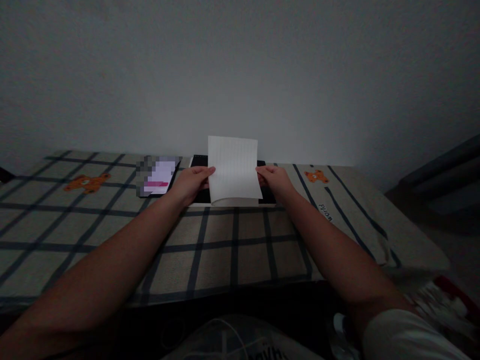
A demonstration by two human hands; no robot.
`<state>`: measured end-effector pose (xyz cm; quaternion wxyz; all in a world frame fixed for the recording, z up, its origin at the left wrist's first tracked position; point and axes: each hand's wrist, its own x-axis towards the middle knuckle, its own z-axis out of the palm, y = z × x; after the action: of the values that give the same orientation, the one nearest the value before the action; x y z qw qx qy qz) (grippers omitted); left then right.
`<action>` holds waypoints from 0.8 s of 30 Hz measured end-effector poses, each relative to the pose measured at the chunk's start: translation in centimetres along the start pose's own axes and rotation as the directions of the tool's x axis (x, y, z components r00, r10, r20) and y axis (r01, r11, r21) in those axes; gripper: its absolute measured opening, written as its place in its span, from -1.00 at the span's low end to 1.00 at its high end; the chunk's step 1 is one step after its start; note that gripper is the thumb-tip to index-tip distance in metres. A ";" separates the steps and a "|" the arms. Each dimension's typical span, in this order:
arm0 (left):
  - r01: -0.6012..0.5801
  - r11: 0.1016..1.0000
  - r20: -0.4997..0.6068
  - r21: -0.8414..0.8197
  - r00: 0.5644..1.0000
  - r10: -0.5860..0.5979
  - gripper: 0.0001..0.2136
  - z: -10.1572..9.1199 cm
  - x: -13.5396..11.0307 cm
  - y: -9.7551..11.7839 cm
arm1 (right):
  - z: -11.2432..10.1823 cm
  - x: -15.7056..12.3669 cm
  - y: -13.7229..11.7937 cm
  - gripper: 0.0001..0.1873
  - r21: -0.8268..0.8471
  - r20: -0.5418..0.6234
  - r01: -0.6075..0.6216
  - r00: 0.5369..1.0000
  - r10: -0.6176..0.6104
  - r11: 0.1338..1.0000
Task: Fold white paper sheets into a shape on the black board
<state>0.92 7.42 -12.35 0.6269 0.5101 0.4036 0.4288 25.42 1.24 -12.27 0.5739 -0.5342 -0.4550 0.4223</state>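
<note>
A white lined sheet of paper (234, 167) is held up between my two hands, with its lower edge curling under. My left hand (193, 182) pinches the sheet's left edge, thumb on the front. On the opposite edge, my right hand (275, 180) grips it between thumb and fingers. Behind and beneath the paper lies a flat black item with a pale edge (198, 161), mostly covered, so its kind cannot be made out. Whether the sheet is loose or attached to something is hidden.
A tablet or large phone with a lit screen (159, 177) lies left of my hands. The table wears a checked cloth (213, 235) with bear prints. A grey wall (232, 75) rises directly behind it. At lower right, a bottle-like object (340, 325) stands below table level.
</note>
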 end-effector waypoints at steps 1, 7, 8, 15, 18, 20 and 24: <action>0.011 1.000 0.018 -0.009 1.000 -0.010 -0.85 0.0 0.0 0.1 | 0.0 0.0 0.0 -0.82 -0.005 -0.016 0.008 1.000 -0.008 1.000; 0.073 0.997 0.075 0.011 0.994 -0.074 -0.88 0.1 -0.1 0.3 | -0.3 0.2 -0.2 -0.83 -0.037 -0.103 0.067 0.992 -0.070 0.997; 0.075 0.997 0.067 0.014 0.995 -0.075 -0.89 0.1 -0.1 0.3 | -0.4 0.3 -0.1 -0.85 -0.037 -0.111 0.071 0.991 -0.074 0.997; 0.070 0.997 0.015 0.011 0.997 -0.070 -0.95 0.1 -0.2 0.3 | -0.5 0.3 0.1 -0.88 0.028 -0.059 0.055 0.997 -0.053 0.998; 0.033 0.999 -0.014 0.023 0.999 -0.033 -0.94 -0.2 0.0 0.1 | -0.6 0.3 0.1 -0.84 0.098 -0.001 0.019 1.000 -0.019 0.995; 0.015 1.000 -0.041 0.026 0.999 -0.013 -0.92 -0.4 0.2 -0.1 | -0.6 0.3 0.1 -0.79 0.130 0.039 0.001 0.999 -0.006 0.992; -0.022 0.999 -0.088 0.027 0.996 0.024 -0.88 -0.6 0.6 -0.3 | -0.7 0.3 0.1 -0.74 0.136 0.119 -0.025 0.993 0.009 0.990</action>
<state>0.59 8.08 -12.74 0.5969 0.5034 0.4304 0.4529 26.18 1.33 -12.38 0.5779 -0.4715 -0.4533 0.4882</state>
